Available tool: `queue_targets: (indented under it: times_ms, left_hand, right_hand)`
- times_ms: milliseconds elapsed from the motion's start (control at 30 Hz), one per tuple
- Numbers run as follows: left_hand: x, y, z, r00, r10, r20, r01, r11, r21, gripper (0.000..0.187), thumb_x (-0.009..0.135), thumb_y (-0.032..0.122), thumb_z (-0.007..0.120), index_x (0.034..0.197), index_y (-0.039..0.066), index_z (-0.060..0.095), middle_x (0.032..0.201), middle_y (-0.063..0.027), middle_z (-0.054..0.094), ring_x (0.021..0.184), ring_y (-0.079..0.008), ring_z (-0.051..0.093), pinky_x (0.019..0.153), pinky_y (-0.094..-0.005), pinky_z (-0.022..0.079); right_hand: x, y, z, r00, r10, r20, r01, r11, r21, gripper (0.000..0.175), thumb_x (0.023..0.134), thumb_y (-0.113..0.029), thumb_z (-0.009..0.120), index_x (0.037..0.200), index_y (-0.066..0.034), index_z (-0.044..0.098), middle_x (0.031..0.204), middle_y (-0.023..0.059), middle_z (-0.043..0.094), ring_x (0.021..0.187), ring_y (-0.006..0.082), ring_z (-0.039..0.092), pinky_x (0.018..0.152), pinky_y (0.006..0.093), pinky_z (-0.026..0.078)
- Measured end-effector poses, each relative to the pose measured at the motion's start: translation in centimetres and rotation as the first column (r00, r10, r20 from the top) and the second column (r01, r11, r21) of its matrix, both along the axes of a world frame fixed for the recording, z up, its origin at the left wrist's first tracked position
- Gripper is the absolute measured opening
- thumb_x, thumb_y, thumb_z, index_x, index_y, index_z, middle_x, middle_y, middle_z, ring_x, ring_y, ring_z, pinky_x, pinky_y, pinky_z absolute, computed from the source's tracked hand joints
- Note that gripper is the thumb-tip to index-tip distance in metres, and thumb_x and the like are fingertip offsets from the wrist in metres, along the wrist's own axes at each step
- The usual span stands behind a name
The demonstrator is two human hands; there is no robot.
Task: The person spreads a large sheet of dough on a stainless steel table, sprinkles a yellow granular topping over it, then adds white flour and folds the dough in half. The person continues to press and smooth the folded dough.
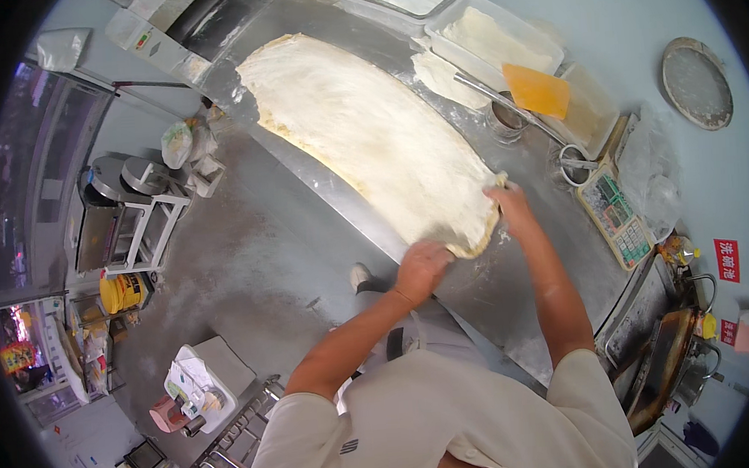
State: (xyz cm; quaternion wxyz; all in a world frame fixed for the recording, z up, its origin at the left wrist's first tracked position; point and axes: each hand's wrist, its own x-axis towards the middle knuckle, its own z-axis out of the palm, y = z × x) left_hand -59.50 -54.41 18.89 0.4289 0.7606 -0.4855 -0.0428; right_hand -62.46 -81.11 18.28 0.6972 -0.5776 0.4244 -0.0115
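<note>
A long, flat sheet of dough (368, 138), whitish with flour and yellowish along its rim, stretches across the steel worktable (481, 298). My left hand (425, 269) grips the near left corner of the sheet, close to the table's front edge. At the near right corner, my right hand (509, 208) has its fingers closed on the dough edge. Between my hands the near edge curls up a little. What my fingertips do under the dough is hidden.
Along the wall side stand a plastic tub of flour (497, 33), an orange scraper (536, 90), a metal cup (507, 120) and a digital scale (614, 216). A sink with blackened trays (662, 371) is at the right. A machine (163, 41) adjoins the table's far end.
</note>
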Motion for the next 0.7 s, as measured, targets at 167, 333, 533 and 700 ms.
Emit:
queue_targets:
  times_ms: [167,333,533,700]
  left_hand:
    - [9.6,1.6,1.2,0.846,0.362,-0.392,-0.446,0.883,-0.148,0.007,0.082,0.002,0.066,0.088,0.003,0.064,0.089,-0.0087,0.064,0.083,-0.0195,0.060,0.077,-0.0316,0.048]
    - [19.4,2.9,0.0,0.579,0.532,-0.618,-0.587,0.798,0.136,0.014,0.082,0.008,0.066,0.094,0.001,0.066,0.089,-0.0116,0.064,0.079,-0.0204,0.059,0.074,-0.0314,0.049]
    - [24.4,5.4,-6.7,0.828,0.384,-0.409,-0.403,0.914,0.043,0.016,0.083,0.009,0.064,0.097,0.003,0.067,0.101,-0.0160,0.065,0.099,-0.0317,0.059,0.091,-0.0403,0.045]
    - [28.2,7.6,-1.9,0.881,0.350,-0.319,-0.363,0.932,0.022,0.020,0.082,0.008,0.065,0.102,0.007,0.068,0.110,-0.0189,0.062,0.107,-0.0352,0.056,0.096,-0.0429,0.043]
  right_hand:
    - [10.2,1.3,3.1,0.992,-0.080,0.093,0.056,0.971,0.233,0.031,0.077,-0.016,0.072,0.102,-0.0087,0.057,0.093,0.0097,0.062,0.075,0.0201,0.064,0.056,0.0360,0.054]
    - [20.8,4.9,2.5,0.997,-0.072,0.028,0.067,0.987,0.146,0.031,0.079,-0.015,0.071,0.104,-0.0019,0.057,0.090,0.0099,0.062,0.070,0.0250,0.068,0.056,0.0359,0.057]
    - [25.2,6.7,0.0,0.990,-0.075,-0.116,0.079,0.997,0.025,0.033,0.080,-0.022,0.074,0.099,-0.0008,0.058,0.088,0.0094,0.063,0.071,0.0239,0.068,0.057,0.0350,0.054]
    - [28.6,7.0,1.9,0.861,0.020,-0.508,-0.252,0.884,-0.392,0.043,0.084,-0.041,0.069,0.078,0.0005,0.060,0.066,0.0108,0.059,0.061,0.0216,0.061,0.054,0.0355,0.049]
